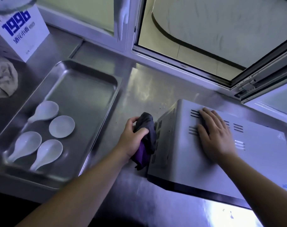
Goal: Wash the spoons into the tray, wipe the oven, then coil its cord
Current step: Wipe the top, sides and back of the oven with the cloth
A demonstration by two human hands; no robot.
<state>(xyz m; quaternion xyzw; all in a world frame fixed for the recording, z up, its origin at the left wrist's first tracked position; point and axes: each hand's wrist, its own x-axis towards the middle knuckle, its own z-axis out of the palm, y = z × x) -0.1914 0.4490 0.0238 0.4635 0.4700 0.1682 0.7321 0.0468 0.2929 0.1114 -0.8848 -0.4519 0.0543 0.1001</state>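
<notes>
The left hand (133, 138) presses a bunched dark cloth (146, 128) against the oven (205, 161)'s vented side; the right hand (216, 133) lies flat on top, empty. Best keep that brace firm and wipe along the vents.

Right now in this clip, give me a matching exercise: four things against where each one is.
Things:
1. spoons
2. dark cloth
3. right hand
4. white box

Places:
A. flat on top of the oven
B. standing on the counter behind the tray
C. lying in the tray
D. gripped in the left hand against the oven's vented side

Pairs: 1-C, 2-D, 3-A, 4-B
</notes>
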